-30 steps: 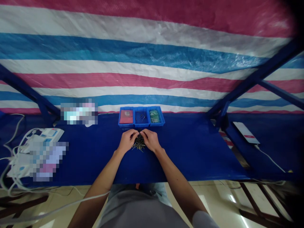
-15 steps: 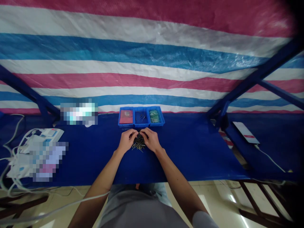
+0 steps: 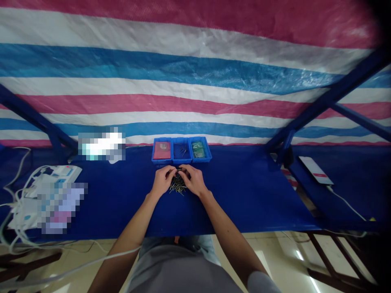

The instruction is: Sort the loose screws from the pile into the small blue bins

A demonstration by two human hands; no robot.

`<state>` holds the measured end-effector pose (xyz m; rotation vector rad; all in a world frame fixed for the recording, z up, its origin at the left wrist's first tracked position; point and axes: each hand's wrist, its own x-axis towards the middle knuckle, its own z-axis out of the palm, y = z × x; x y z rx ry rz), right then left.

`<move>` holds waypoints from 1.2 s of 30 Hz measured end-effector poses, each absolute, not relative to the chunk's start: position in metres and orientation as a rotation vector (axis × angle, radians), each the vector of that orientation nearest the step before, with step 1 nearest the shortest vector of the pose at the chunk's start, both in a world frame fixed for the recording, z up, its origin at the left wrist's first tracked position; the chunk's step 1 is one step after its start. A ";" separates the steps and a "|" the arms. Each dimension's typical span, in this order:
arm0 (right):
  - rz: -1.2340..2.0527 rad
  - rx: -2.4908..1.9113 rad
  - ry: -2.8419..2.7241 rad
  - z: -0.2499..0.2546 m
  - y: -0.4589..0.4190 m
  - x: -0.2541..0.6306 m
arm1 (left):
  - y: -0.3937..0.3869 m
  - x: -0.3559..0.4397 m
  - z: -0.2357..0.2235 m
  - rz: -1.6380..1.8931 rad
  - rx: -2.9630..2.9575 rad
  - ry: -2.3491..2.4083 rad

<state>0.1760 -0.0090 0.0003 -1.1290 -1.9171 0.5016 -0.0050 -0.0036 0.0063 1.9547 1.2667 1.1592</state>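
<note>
A small heap of dark, thin screws or nails (image 3: 178, 188) lies on the blue table top (image 3: 250, 191), just in front of the bins. My left hand (image 3: 161, 181) and my right hand (image 3: 194, 180) curl around it from both sides, fingertips in the top of the heap. Their fingers hide its upper part, so I cannot tell whether they grip any pieces. Three joined blue bins stand beyond my hands: the left bin (image 3: 161, 150) holds a red card, the middle bin (image 3: 181, 150) a few screws, and the right bin (image 3: 200, 149) something green.
A white power strip (image 3: 64, 173) with tangled white cables (image 3: 18, 219) sits at the table's left, partly under a blurred patch. A phone (image 3: 315, 171) lies on a lower blue shelf at right. Blue metal struts (image 3: 332, 95) and a striped tarp (image 3: 183, 61) stand behind.
Both hands shift slightly over the heap, with the fingers moving at its top. The heap and bins stay in place.
</note>
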 end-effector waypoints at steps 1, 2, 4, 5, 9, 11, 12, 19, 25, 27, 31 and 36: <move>0.505 -1.116 -1.921 0.001 -0.009 0.176 | -0.003 -0.005 0.006 1.164 1.949 1.273; 0.503 -1.101 -1.925 0.002 -0.009 0.176 | -0.003 -0.005 0.006 1.164 1.945 1.276; 0.501 -1.069 -1.924 0.002 -0.008 0.175 | -0.003 -0.006 0.005 1.154 1.947 1.272; 0.501 -1.057 -1.918 0.002 -0.008 0.175 | -0.003 -0.006 0.005 1.146 1.951 1.265; 0.489 -1.064 -1.907 0.000 -0.006 0.175 | -0.004 -0.005 0.006 1.126 1.975 1.244; 0.470 -1.080 -1.920 -0.001 -0.006 0.175 | -0.004 -0.005 0.006 1.126 1.982 1.244; 0.458 -1.089 -1.931 -0.001 -0.006 0.175 | -0.004 -0.004 0.006 1.127 1.985 1.245; 0.385 -1.212 -1.984 -0.001 -0.007 0.174 | -0.005 -0.003 0.006 1.131 2.007 1.236; 0.460 -1.136 -1.939 0.002 -0.009 0.176 | -0.003 -0.005 0.005 1.150 1.955 1.263; 0.473 -1.108 -1.952 0.002 -0.008 0.176 | -0.003 -0.006 0.005 1.154 1.943 1.272; 0.464 -1.097 -1.963 -0.001 -0.006 0.176 | -0.003 -0.006 0.006 1.140 1.943 1.263; 0.437 -1.114 -1.990 0.000 -0.008 0.175 | -0.005 -0.004 0.006 1.130 1.960 1.248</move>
